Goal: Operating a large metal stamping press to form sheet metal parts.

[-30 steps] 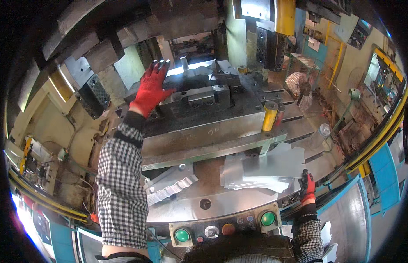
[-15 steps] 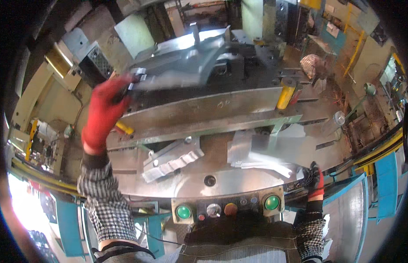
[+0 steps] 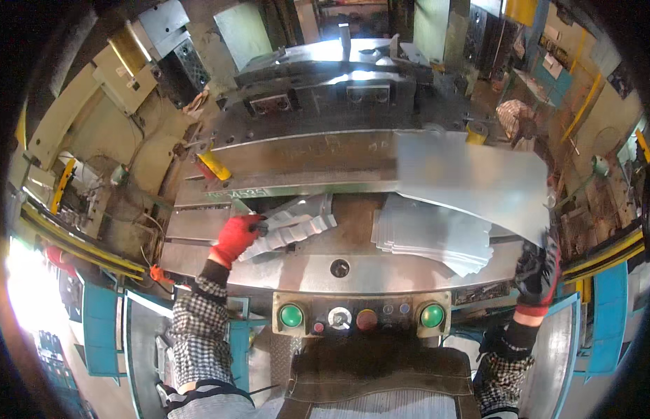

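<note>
My left hand (image 3: 239,237), in a red glove with dark fingertips, is low at the left. Its fingers are curled at the left end of a bent metal part (image 3: 304,209), which lies over similar stepped pieces. To the right, my right hand (image 3: 538,272), in a black and red glove, grips the near right corner of a flat metal sheet (image 3: 471,178). That sheet is raised and tilted above a fanned stack of flat metal sheets (image 3: 433,234). The right thumb and fingertips are partly hidden at the sheet's edge.
A dark press die (image 3: 325,115) stands beyond the steel bed, with yellow posts (image 3: 215,165) at its front corners. Nearest me is a control box (image 3: 363,315) with two green buttons. Blue-framed panels flank me. Another person's patterned head covering (image 3: 515,115) shows at far right.
My left hand has come down from the die, with the blurred metal piece it carried, to the bent parts. My right hand has risen from the bed's edge and lifted a flat sheet.
</note>
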Demonstrator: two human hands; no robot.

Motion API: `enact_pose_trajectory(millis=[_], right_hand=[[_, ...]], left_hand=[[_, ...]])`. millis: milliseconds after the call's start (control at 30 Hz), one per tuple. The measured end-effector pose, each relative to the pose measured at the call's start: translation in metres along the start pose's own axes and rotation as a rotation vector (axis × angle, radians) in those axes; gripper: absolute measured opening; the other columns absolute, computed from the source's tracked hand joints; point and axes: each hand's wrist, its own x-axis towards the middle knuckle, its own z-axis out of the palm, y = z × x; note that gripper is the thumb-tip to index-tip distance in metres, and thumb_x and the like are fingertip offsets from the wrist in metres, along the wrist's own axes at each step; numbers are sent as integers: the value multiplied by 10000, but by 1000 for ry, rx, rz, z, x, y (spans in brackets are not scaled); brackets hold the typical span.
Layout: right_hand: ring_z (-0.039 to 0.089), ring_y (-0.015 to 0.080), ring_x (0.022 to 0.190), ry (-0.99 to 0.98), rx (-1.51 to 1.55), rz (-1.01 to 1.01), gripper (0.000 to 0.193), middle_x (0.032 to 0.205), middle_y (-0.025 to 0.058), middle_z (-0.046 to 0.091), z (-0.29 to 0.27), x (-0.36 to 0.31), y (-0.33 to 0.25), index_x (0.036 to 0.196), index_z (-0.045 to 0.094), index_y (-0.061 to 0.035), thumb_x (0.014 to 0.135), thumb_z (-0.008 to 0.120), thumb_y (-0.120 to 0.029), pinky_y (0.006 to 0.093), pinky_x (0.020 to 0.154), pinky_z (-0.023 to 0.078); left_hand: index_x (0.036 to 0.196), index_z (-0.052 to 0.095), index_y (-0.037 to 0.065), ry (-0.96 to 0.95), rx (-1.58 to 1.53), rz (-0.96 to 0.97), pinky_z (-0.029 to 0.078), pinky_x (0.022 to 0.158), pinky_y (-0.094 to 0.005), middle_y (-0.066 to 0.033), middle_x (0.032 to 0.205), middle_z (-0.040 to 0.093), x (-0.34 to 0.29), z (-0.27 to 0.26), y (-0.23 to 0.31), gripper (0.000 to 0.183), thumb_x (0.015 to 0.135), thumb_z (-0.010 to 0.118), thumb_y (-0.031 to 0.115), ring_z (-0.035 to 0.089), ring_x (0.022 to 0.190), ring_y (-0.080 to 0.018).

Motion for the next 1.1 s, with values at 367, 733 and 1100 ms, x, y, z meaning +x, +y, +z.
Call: enact_pose_trajectory(millis=[367,733,1100], right_hand=[[570,322,858,-424,459,196,290,1001,153,530,257,169,93,980,472,40,825,487,-205,355,740,508],[558,165,580,-86,249,209,175,698,39,559,346,209,136,800,563,-40,783,553,-214,295,541,482],[559,237,861,-542,407,281,208,917,94,564,278,223,154,865,547,-43,854,458,-230,325,726,483]], left_hand=[[1148,457,38,-402,-70,262,410,818,-349,-191,1055,538,32,34,1,568,689,611,335,529,955,-287],[1149,440,38,815,445,550,332,910,-385,-161,1101,503,177,-175,81,590,594,636,83,460,1035,-322],[1017,545,58,415,346,657,392,849,-346,-152,1044,532,271,-163,71,386,651,451,-24,496,987,-296]])
